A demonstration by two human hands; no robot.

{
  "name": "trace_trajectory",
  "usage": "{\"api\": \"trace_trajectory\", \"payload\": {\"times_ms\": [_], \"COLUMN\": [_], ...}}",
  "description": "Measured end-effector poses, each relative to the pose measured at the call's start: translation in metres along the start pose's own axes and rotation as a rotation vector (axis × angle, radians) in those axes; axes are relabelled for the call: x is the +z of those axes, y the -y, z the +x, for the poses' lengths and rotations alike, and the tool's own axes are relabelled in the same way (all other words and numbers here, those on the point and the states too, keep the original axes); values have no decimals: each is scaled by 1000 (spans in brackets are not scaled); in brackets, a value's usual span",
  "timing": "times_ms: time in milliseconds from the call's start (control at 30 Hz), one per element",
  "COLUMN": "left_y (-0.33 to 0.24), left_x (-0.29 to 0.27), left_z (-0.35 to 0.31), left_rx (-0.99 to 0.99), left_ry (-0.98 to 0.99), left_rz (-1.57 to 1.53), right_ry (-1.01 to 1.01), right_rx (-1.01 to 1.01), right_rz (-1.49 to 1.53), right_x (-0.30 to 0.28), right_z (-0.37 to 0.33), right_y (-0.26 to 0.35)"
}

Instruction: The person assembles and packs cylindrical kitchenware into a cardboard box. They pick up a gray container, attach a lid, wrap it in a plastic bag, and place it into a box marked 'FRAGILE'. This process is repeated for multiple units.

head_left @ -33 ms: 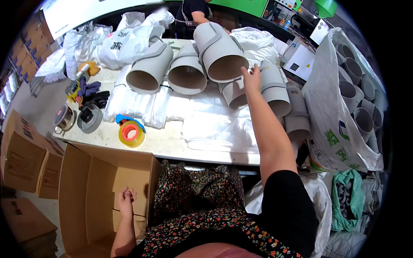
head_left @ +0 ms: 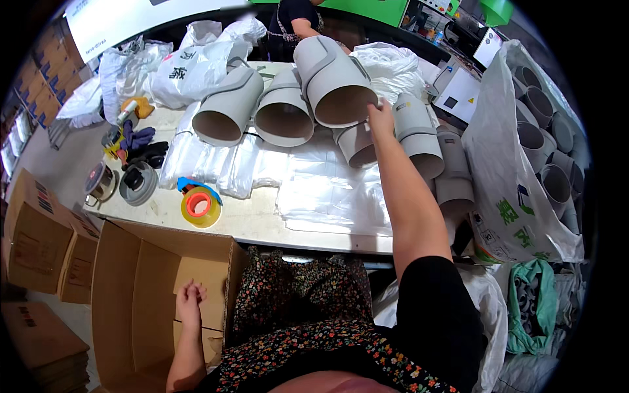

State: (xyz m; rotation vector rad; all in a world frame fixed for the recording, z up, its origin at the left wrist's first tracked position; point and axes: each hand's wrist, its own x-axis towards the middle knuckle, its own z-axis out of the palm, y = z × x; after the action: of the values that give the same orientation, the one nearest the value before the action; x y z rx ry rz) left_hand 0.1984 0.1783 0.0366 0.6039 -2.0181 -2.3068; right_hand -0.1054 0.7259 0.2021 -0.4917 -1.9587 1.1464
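My right hand reaches across the table, its thumb and fingers closed on the right rim of a large grey plastic pipe fitting. This fitting lies raised on others, its round mouth facing me. Two more grey fittings lie to its left. Below it a smaller one is partly covered by my hand. Farther right lie further fittings. My left hand hovers over an open cardboard box, empty, with its fingers loosely curled and apart.
Clear plastic bags lie flat across the table. A tape dispenser, dark gloves and a metal pot are at left. A big white sack of grey fittings stands at right. Another person is behind the table.
My right hand's thumb and fingers, spread beside the large fitting's rim before, have now closed onto it. My left hand has shifted very slightly.
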Motion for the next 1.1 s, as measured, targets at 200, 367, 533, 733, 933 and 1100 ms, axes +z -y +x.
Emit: {"api": "trace_trajectory", "payload": {"times_ms": [200, 367, 533, 733, 933, 1100], "left_y": [-129, -190, -167, -105, -73, -85], "left_x": [113, 182, 262, 266, 205, 166], "left_z": [-25, -68, -99, -94, -54, -27], "left_rx": [429, 1069, 907, 282, -52, -80], "left_ry": [303, 685, 1114, 1300, 956, 611], "left_rz": [-24, 248, 617, 606, 276, -325], "right_ry": [363, 316, 900, 731, -91, -173], "right_rx": [153, 151, -496, -846, -1014, -880], "right_rz": [380, 628, 80, -303, -1479, -996], "right_x": [-68, -239, -294, -343, -499, -467], "right_z": [-56, -138, -204, -171, -13, -115], "right_y": [24, 34, 58, 101, 163, 156]}}
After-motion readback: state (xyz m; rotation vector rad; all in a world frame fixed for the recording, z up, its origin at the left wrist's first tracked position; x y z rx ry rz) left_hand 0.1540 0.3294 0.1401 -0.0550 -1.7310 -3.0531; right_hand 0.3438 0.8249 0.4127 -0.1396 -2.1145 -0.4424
